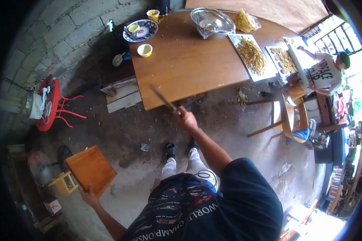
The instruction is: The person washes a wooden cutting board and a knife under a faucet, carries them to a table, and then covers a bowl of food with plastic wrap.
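Observation:
My right hand (pixel 185 119) is closed around the handle of a knife (pixel 163 97), whose long blade points forward over the near edge of the brown wooden table (pixel 181 76). Low on the left, my left hand (pixel 90 196) grips the lower edge of a thick square wooden board (pixel 91 168), held tilted above the floor. The fingers behind the board are partly hidden. A small pale wooden stool (pixel 64 183) stands just beyond the board, partly covered by it.
On the table are a patterned plate (pixel 149 30), a small cup (pixel 145 50), a glass bowl (pixel 213 22), a bag of yellow food (pixel 246 21) and a tray of brown pieces (pixel 251 56). A red stool (pixel 54 106) is left; a person (pixel 323 70) and a chair (pixel 287 120) are right.

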Motion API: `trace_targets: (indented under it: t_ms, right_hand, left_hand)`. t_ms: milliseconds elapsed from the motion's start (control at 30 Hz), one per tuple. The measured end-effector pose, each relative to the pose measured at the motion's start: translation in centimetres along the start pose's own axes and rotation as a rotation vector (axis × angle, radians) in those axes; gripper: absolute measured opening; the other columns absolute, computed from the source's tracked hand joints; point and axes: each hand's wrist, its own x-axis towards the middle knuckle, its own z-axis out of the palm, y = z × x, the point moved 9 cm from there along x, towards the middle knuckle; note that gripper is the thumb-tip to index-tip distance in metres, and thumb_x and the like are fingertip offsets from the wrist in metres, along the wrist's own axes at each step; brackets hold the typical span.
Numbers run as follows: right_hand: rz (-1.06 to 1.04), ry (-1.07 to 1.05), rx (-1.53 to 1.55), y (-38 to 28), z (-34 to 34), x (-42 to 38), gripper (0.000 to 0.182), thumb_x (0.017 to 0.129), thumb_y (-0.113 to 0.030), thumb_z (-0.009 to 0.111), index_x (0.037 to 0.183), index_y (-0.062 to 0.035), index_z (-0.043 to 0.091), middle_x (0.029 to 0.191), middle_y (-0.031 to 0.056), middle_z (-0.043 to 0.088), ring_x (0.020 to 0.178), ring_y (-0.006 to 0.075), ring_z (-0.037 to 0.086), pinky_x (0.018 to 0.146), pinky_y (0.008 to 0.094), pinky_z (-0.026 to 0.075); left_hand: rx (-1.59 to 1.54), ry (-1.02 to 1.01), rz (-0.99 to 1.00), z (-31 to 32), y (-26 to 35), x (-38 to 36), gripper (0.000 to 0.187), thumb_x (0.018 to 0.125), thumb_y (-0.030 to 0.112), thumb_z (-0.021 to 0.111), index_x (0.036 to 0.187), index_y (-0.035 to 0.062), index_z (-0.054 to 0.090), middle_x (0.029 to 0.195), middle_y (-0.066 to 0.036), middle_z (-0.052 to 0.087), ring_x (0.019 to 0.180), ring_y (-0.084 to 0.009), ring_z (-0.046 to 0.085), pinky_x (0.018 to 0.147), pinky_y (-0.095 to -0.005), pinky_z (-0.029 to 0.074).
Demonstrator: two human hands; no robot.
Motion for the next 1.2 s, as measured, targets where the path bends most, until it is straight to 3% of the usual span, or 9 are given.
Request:
trace_targets:
  t_ms: [67,200,333,500,567,733,900,1000,1200]
  right_hand:
    - [-0.072,0.35,0.105,2.1,-4.8,4.0,0.024,0.094,-0.035,0.059,0.104,-0.0126,0.06,0.087,0.0217,0.069,0.083,0.0446,0.067,0.069,0.0531,0.054]
    - [0.014,0.61,-0.128,10.1,-14.7,17.3,0.019,0.094,-0.029,0.057,0.101,-0.012,0.061,0.075,0.0252,0.067,0.07,0.0456,0.067,0.059,0.0553,0.053]
    - [0.235,0.385,-0.206,12.7,-20.2,29.0,0.026,0.092,-0.03,0.057,0.111,-0.0124,0.059,0.105,0.024,0.069,0.102,0.0425,0.066,0.088,0.0531,0.052]
    - [0.001,0.276,-0.372,14.1,-15.2,37.7,0.024,0.094,-0.029,0.056,0.114,-0.0149,0.058,0.103,0.0219,0.07,0.097,0.0432,0.067,0.081,0.0526,0.054]
    - [-0.138,0.218,-0.449,10.6,-12.1,34.6,0.019,0.098,-0.03,0.051,0.108,-0.0139,0.054,0.095,0.0199,0.07,0.085,0.0435,0.068,0.069,0.0536,0.055]
    - [-0.246,0.059,-0.146,1.0,-7.4,17.0,0.023,0.097,-0.03,0.055,0.115,-0.0158,0.058,0.1,0.0233,0.068,0.092,0.0448,0.065,0.079,0.0552,0.052]
    - [0.149,0.316,0.103,8.1,-8.0,16.4,0.022,0.097,-0.028,0.057,0.106,-0.0085,0.06,0.092,0.0254,0.068,0.087,0.0477,0.065,0.071,0.0532,0.051]
    - [0.088,0.262,0.117,5.4,-3.9,14.0,0.022,0.096,-0.029,0.056,0.107,-0.0097,0.06,0.08,0.0232,0.066,0.073,0.0409,0.066,0.064,0.0486,0.051]
    - [-0.091,-0.07,-0.047,-8.3,6.0,7.4,0.019,0.095,-0.027,0.054,0.107,-0.0114,0.056,0.091,0.0272,0.066,0.089,0.0494,0.063,0.073,0.0587,0.049]
  left_hand:
    - [-0.026,0.03,0.029,-1.2,0.3,-0.5,0.047,0.09,0.029,0.071,0.119,-0.0033,0.054,0.111,-0.023,0.064,0.101,-0.0387,0.061,0.088,-0.0429,0.047]
    - [0.036,-0.003,-0.072,-3.0,-0.4,-1.9,0.049,0.088,0.029,0.072,0.122,-0.0019,0.054,0.113,-0.024,0.063,0.104,-0.039,0.062,0.088,-0.0443,0.048]
    - [0.091,0.021,-0.125,-3.9,-0.7,-4.3,0.044,0.087,0.025,0.07,0.122,0.0017,0.056,0.113,-0.023,0.064,0.104,-0.0393,0.062,0.088,-0.0467,0.047]
    - [0.258,-0.124,-0.294,-4.0,-2.5,-7.5,0.058,0.09,0.028,0.07,0.136,-0.0016,0.049,0.129,-0.024,0.057,0.113,-0.0392,0.06,0.094,-0.0449,0.05]
    - [0.293,0.096,-0.225,-4.7,-3.7,-8.6,0.041,0.086,0.018,0.066,0.124,0.004,0.056,0.111,-0.023,0.065,0.103,-0.0413,0.063,0.088,-0.0487,0.047]
    - [0.185,-0.002,-0.323,-3.0,-3.6,-9.9,0.043,0.084,0.016,0.067,0.124,0.0049,0.055,0.113,-0.025,0.065,0.105,-0.0444,0.062,0.086,-0.0517,0.047]
    - [0.223,0.0,-0.354,-1.7,-3.4,-9.1,0.043,0.084,0.019,0.069,0.122,0.0042,0.055,0.114,-0.025,0.065,0.105,-0.0447,0.062,0.086,-0.0525,0.048]
    - [0.151,-0.049,-0.298,-0.7,-4.0,-7.9,0.044,0.084,0.021,0.071,0.121,0.0031,0.055,0.112,-0.025,0.064,0.105,-0.0449,0.062,0.087,-0.052,0.048]
    - [0.084,0.0,-0.296,0.1,-3.9,-6.2,0.045,0.085,0.026,0.072,0.119,0.002,0.055,0.109,-0.025,0.064,0.103,-0.0445,0.062,0.086,-0.0508,0.048]
